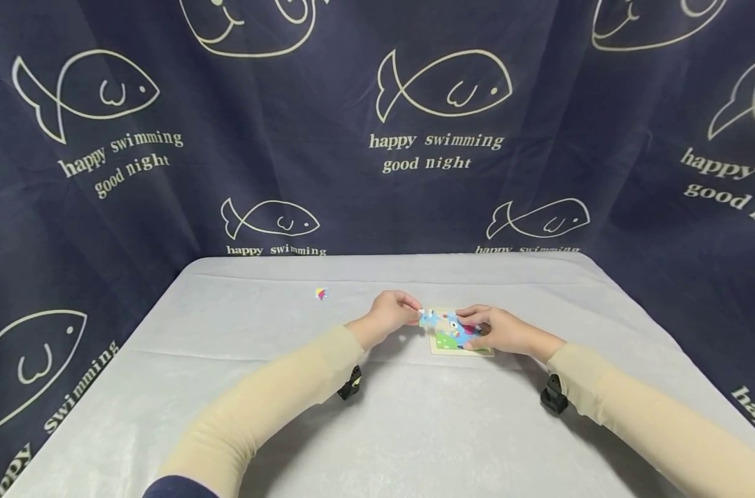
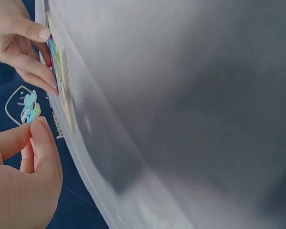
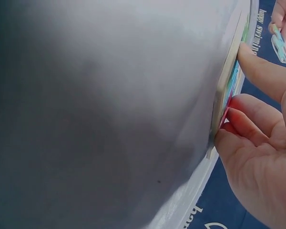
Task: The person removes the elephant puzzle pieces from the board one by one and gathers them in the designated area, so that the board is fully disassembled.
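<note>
My left hand (image 1: 389,315) pinches a small light-blue puzzle piece (image 1: 428,317) between thumb and fingertips, at the upper left corner of the puzzle board. The same piece (image 2: 29,106) stands up from the fingertips in the left wrist view. The puzzle board (image 1: 444,351) is a pale-framed square lying flat, with a blue, green and red picture partly covered by the other hand. My right hand (image 1: 502,330) rests on the board's right side, thumb and fingers spread apart. In the right wrist view its fingertips touch the board (image 3: 222,90) near its edge.
Another small puzzle piece (image 1: 321,294), red, yellow and blue, lies on the white-covered table (image 1: 414,429) to the far left of the board. A dark blue curtain (image 1: 346,138) with fish drawings hangs behind the table's back edge.
</note>
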Tool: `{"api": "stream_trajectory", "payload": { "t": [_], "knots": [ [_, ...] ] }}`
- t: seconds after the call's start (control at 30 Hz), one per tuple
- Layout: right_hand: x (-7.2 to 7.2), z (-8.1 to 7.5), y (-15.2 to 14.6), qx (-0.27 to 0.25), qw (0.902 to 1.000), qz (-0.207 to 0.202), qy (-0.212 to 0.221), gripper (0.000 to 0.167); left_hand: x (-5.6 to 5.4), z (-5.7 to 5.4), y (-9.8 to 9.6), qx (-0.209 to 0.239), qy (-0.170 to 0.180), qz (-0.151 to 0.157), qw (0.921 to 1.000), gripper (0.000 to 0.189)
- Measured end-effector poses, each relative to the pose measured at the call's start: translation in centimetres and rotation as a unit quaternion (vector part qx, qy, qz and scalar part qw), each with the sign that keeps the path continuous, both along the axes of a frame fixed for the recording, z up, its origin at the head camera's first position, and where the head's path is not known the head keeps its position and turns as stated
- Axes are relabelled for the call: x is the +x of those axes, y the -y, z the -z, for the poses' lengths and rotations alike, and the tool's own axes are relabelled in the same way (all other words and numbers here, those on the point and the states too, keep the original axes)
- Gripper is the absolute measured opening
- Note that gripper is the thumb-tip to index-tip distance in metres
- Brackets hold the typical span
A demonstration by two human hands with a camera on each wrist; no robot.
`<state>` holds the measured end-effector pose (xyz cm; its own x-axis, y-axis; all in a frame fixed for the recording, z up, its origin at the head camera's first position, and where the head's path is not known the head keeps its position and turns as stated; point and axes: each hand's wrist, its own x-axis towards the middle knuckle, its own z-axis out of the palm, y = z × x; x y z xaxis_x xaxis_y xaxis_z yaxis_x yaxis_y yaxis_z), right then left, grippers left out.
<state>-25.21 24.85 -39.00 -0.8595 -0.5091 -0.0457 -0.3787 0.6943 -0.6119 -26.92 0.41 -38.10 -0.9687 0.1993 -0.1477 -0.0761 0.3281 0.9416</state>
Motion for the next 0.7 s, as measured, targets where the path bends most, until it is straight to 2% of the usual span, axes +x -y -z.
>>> {"api": "stream_trajectory", "payload": {
  "t": [0.33, 0.57, 0.7],
  "knots": [
    [0.1, 0.2, 0.1, 0.005, 1.0, 0.003, -0.003, 0.062, -0.4, 0.1, 1.7, 0.013, -0.005, -0.012, 0.9998, 0.013],
    [0.0, 0.4, 0.0, 0.008, 0.9999, 0.006, 0.007, 0.062, -0.6, -0.2, 2.4, 0.06, 0.012, -0.032, 0.9976, 0.011],
    [0.0, 0.1, 0.0, 0.01, 0.9999, 0.006, -0.002, 0.062, -0.7, -0.6, 2.9, 0.07, 0.007, -0.047, 0.9964, 0.011]
  ]
}}
